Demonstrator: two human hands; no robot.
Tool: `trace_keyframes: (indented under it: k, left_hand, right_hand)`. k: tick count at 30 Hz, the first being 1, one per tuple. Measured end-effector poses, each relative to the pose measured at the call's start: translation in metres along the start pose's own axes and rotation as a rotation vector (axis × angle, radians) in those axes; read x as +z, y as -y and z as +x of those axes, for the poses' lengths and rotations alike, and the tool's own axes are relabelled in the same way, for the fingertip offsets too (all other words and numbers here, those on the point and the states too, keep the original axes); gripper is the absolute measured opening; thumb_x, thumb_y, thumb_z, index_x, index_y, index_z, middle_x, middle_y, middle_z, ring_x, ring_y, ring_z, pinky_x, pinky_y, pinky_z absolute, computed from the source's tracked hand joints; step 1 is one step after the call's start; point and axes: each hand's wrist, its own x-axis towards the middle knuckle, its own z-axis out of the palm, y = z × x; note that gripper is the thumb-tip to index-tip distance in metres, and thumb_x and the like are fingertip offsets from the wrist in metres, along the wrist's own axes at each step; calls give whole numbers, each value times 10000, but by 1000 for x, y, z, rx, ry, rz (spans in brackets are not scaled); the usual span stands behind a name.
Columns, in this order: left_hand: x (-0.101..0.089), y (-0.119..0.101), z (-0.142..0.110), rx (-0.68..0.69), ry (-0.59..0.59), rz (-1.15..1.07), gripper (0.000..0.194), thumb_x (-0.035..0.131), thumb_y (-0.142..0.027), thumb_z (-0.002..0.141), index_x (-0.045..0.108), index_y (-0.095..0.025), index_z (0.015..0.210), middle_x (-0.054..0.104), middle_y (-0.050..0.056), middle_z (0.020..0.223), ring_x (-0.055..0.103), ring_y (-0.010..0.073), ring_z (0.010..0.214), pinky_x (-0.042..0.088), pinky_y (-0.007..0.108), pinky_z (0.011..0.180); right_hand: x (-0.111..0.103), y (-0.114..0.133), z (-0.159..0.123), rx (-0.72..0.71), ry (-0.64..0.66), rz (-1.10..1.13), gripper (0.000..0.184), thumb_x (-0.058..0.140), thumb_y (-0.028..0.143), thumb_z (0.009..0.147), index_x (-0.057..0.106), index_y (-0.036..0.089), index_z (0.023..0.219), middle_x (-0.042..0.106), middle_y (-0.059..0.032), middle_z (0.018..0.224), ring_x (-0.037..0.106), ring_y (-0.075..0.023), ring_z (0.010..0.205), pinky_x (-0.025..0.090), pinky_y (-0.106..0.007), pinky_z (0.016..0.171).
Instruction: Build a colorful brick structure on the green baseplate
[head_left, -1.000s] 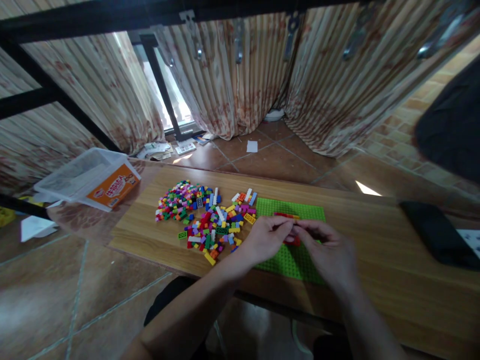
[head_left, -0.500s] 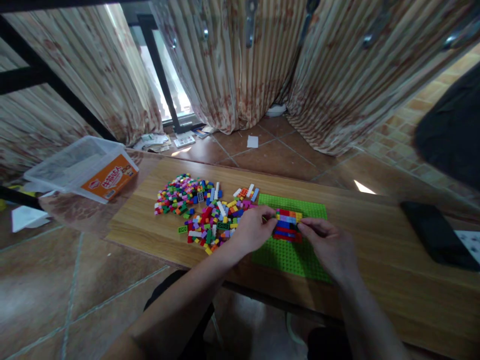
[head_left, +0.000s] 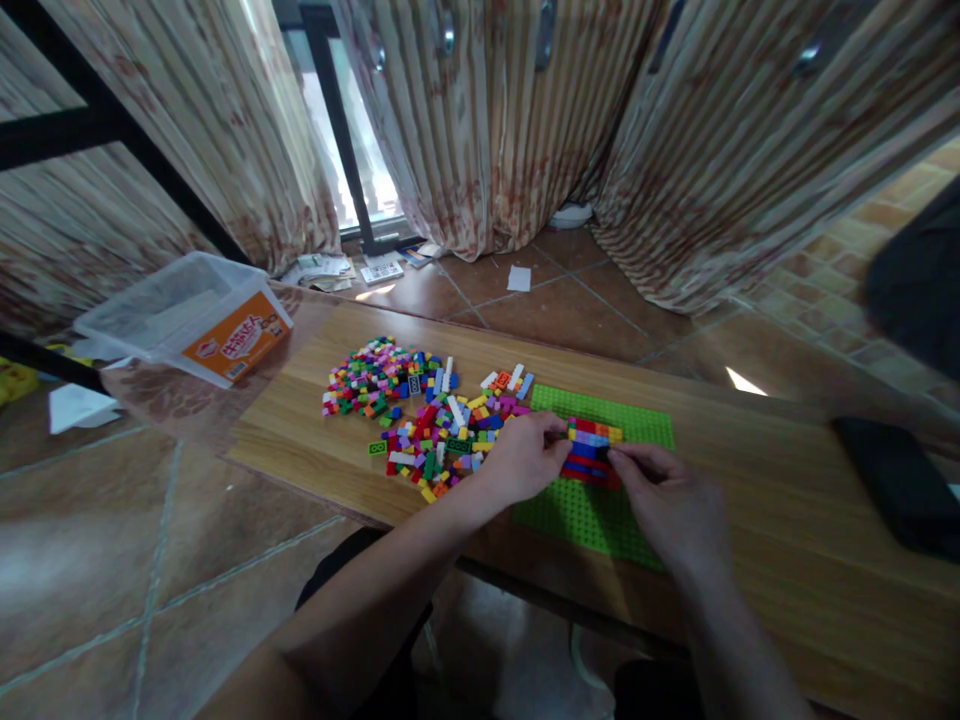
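Note:
A block of stacked toy bricks (head_left: 591, 450), in rows of red, yellow, light blue, blue and dark red, sits over the green studded baseplate (head_left: 577, 520). On its left side, the bent fingers of my left hand (head_left: 525, 458) close against the block's edge. The thumb and forefinger of my right hand (head_left: 671, 500) press on its right side, beside a small dark spot. My fingers cover both ends of the block. Whether a separate small brick is between any of them cannot be seen.
Left of the baseplate lie loose bricks (head_left: 431, 440), and behind them a heap of smaller ones (head_left: 375, 375). A clear plastic box (head_left: 172, 310) with an orange label stands at the table's left end. A black phone-like slab (head_left: 892, 480) lies at the right of the wooden table (head_left: 772, 520).
The whole view has shifted slightly, so things appear further right. Both hands stay at the two sides of the brick block, with only slight finger movement.

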Motion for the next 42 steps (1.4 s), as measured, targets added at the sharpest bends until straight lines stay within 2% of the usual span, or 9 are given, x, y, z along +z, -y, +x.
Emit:
trace_keyframes:
  k: [9,16,24,32,42]
  left_hand:
    - [1,2,0,16,3,-6,184,563,-194,862,712,-138,953,726,37,793,611,148,661,447,240,607]
    - [2,3,1,12,3,-4,184,570,-201,861,712,-141,960,726,35,792,608,145,656,449,238,608]
    - [0,1,0,14,3,7,178,569,-189,861,717,-140,948,726,33,791,609,146,664,459,243,633]
    - [1,2,1,14,9,2,177,573,-190,863,714,-131,954,724,35,781,614,146,657,447,239,602]
    - [0,1,1,14,11,22,178,578,-198,867,719,-139,957,734,37,810,629,149,689,468,238,632]
  right_hand:
    - [0,-1,-1,-103,8,-83,411,567,560,797,764,201,836,744,-86,853,658,-228,736,486,-362,732]
    - [3,1,-2,-49,21,-58,400,638,586,731,755,220,842,738,-60,856,643,-213,714,473,-350,701]
    - [4,-2,-2,-108,-2,-83,421,568,586,791,748,210,850,729,-72,862,634,-212,730,466,-355,725]
    - [4,0,-2,-98,8,-113,417,618,607,756,738,215,834,720,-60,837,630,-208,716,461,-344,700]
    - [2,1,-3,-91,-2,-168,429,547,584,792,734,200,824,723,-86,806,644,-230,718,450,-350,692]
